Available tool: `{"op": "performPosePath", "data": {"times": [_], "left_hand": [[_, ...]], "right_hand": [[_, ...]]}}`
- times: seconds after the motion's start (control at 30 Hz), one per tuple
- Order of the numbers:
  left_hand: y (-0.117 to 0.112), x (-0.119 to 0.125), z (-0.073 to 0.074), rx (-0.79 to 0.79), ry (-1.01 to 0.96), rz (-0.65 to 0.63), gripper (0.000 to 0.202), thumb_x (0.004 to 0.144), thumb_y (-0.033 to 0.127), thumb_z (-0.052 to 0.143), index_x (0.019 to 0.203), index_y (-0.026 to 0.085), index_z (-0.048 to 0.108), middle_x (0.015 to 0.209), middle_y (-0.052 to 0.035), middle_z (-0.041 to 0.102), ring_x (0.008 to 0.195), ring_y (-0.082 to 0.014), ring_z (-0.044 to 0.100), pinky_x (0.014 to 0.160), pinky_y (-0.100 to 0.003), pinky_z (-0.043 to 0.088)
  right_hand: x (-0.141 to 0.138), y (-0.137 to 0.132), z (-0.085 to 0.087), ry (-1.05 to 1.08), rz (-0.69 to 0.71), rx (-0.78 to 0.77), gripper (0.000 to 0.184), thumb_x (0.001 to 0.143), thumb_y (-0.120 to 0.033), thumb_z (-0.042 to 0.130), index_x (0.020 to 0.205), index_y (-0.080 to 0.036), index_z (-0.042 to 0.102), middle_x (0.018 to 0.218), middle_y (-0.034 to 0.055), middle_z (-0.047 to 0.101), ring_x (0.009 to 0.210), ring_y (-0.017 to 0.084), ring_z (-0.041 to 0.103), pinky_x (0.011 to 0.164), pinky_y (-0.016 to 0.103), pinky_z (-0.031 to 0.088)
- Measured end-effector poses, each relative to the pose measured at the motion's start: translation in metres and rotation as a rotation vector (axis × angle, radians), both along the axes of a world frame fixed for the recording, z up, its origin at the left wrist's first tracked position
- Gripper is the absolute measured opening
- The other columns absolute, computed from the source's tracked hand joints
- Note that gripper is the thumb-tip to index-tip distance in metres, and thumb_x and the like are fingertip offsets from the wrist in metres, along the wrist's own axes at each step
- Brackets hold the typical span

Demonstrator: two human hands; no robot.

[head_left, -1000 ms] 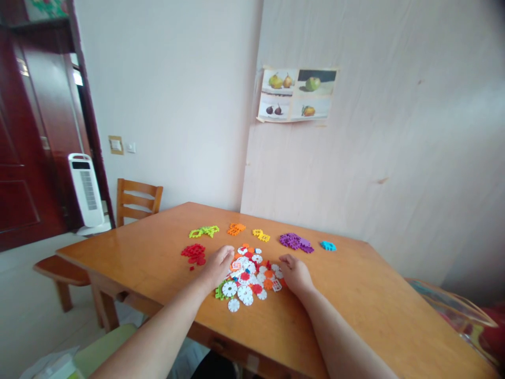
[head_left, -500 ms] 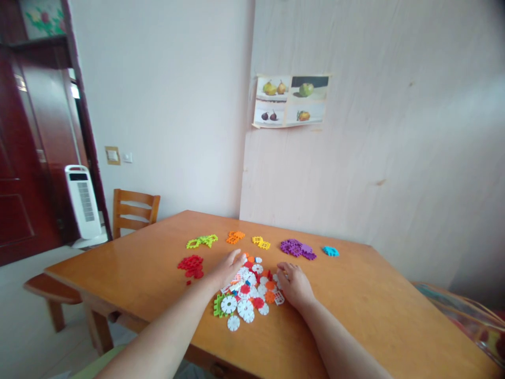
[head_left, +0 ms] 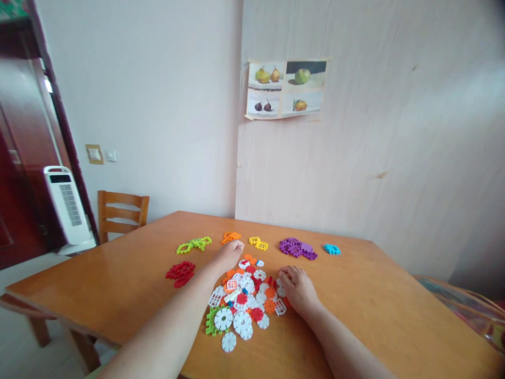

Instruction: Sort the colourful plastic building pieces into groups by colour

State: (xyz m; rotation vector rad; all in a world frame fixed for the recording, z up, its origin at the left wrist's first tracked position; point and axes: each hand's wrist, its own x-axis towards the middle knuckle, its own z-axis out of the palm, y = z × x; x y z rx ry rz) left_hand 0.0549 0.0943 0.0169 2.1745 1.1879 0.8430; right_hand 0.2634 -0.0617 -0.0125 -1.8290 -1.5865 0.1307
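Note:
A mixed heap of flat plastic snowflake pieces, mostly white, orange and red, lies on the wooden table in front of me. My left hand reaches over the heap's far edge, close to the orange group; its fingertips are hidden. My right hand rests at the heap's right side with its fingers curled onto the pieces. Sorted groups lie beyond: red, green, yellow, purple and blue.
A wooden chair stands at the table's far left, with a white tower heater and a dark red door behind it. A fruit poster hangs on the wall. A clear bag lies off the table's right edge.
My left hand has stretched forward across the heap toward the orange group. My right hand has stayed at the heap's right edge. The camera has shifted closer and a little right.

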Motion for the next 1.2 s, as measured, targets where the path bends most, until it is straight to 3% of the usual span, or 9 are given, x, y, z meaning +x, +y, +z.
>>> {"op": "performPosePath", "data": {"times": [0.1, 0.3, 0.37, 0.53, 0.83, 1.0, 1.2], "left_hand": [[0.012, 0.003, -0.003, -0.003, 0.045, 0.023, 0.017, 0.080, 0.029, 0.051, 0.080, 0.019, 0.065, 0.083, -0.0038, 0.069, 0.080, -0.0179, 0.062, 0.071, -0.027, 0.043], [0.022, 0.017, -0.018, -0.050, 0.209, 0.152, 0.026, 0.070, 0.048, 0.062, 0.073, 0.022, 0.066, 0.073, -0.0026, 0.068, 0.070, -0.0188, 0.061, 0.063, -0.027, 0.039], [0.024, 0.020, -0.020, -0.041, 0.246, 0.179, 0.025, 0.065, 0.047, 0.066, 0.072, 0.024, 0.066, 0.074, -0.0035, 0.069, 0.072, -0.0206, 0.061, 0.064, -0.029, 0.040], [0.026, 0.026, -0.019, -0.046, 0.278, 0.213, 0.015, 0.061, 0.036, 0.067, 0.070, 0.025, 0.067, 0.073, -0.0044, 0.069, 0.079, -0.0239, 0.061, 0.070, -0.032, 0.041], [0.021, 0.022, -0.018, -0.140, 0.223, 0.199, 0.014, 0.068, 0.035, 0.063, 0.079, 0.027, 0.069, 0.077, -0.0015, 0.071, 0.076, -0.0220, 0.062, 0.070, -0.031, 0.042], [0.018, 0.023, -0.013, -0.094, 0.259, 0.160, 0.015, 0.059, 0.030, 0.067, 0.074, 0.026, 0.067, 0.079, -0.0020, 0.070, 0.076, -0.0225, 0.061, 0.070, -0.032, 0.041], [0.009, 0.021, -0.006, -0.067, 0.308, 0.214, 0.014, 0.061, 0.027, 0.062, 0.074, 0.027, 0.068, 0.079, -0.0039, 0.069, 0.077, -0.0257, 0.061, 0.072, -0.037, 0.040]], "right_hand": [[0.001, 0.000, -0.001, 0.016, -0.016, 0.008, 0.028, 0.090, -0.032, 0.042, 0.085, -0.022, 0.068, 0.090, 0.0043, 0.069, 0.089, 0.019, 0.060, 0.080, 0.028, 0.041], [0.003, 0.002, -0.003, 0.052, -0.027, 0.012, 0.030, 0.090, -0.036, 0.041, 0.080, -0.023, 0.066, 0.084, 0.0042, 0.068, 0.083, 0.019, 0.060, 0.073, 0.028, 0.042], [0.004, 0.002, -0.005, 0.054, -0.026, 0.008, 0.031, 0.090, -0.037, 0.041, 0.079, -0.023, 0.066, 0.084, 0.0045, 0.069, 0.083, 0.020, 0.060, 0.073, 0.028, 0.043], [0.005, 0.003, -0.008, 0.050, -0.018, 0.012, 0.030, 0.089, -0.037, 0.042, 0.078, -0.024, 0.067, 0.084, 0.0042, 0.068, 0.083, 0.020, 0.061, 0.074, 0.029, 0.044], [0.005, 0.000, -0.009, 0.074, -0.026, 0.013, 0.026, 0.086, -0.035, 0.045, 0.083, -0.025, 0.068, 0.087, 0.0043, 0.068, 0.086, 0.021, 0.060, 0.077, 0.030, 0.044], [0.006, -0.001, -0.009, 0.079, -0.012, 0.020, 0.025, 0.086, -0.034, 0.045, 0.083, -0.025, 0.068, 0.088, 0.0042, 0.068, 0.087, 0.021, 0.060, 0.078, 0.031, 0.044], [0.005, -0.001, -0.009, 0.093, -0.018, 0.028, 0.019, 0.085, -0.031, 0.048, 0.082, -0.026, 0.067, 0.086, 0.0027, 0.068, 0.086, 0.021, 0.060, 0.077, 0.031, 0.044]]}}
